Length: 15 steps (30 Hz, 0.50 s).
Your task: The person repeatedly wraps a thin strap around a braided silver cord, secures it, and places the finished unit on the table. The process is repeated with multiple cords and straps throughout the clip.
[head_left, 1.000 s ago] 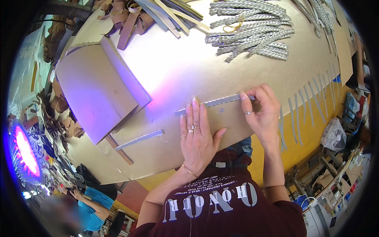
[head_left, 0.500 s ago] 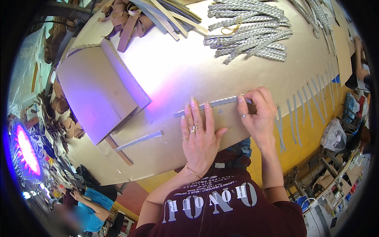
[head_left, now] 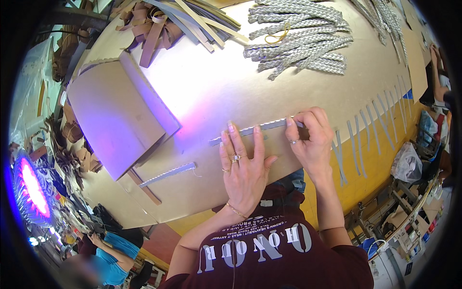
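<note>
Since the earlier frame, right hand shifts slightly left along strip. Left hand lies flat, fingers pressing strip near table's front edge; right fingertips pinch its end. Keep pressure even, strip straight.

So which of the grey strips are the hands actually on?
The long grey strip under both hands, left hand flat, right hand pinching its end; the shorter strip lies untouched.

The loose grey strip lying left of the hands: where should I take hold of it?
Pinch the grey strip at its right end, coming from the right, your side of the table. It lies flat and free there, while its left end runs close to the cardboard sheet.
</note>
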### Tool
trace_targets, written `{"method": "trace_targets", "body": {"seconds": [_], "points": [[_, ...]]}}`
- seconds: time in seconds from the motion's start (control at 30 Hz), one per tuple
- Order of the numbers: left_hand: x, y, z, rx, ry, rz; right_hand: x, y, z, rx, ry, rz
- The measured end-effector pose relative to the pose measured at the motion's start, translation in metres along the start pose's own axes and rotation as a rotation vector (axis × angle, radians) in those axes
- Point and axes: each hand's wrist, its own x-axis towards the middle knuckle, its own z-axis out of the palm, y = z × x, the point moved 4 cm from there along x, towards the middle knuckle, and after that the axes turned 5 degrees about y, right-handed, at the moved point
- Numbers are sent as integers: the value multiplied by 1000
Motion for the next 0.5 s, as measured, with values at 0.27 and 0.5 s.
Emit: {"method": "trace_targets", "body": {"seconds": [0.27,0.5], "points": [[5,7,-3,45,31,-9,1,0,2,-30,-17,1],[6,16,-4,-104,-56,-11,0,0,4,-51,-36,-34]]}}
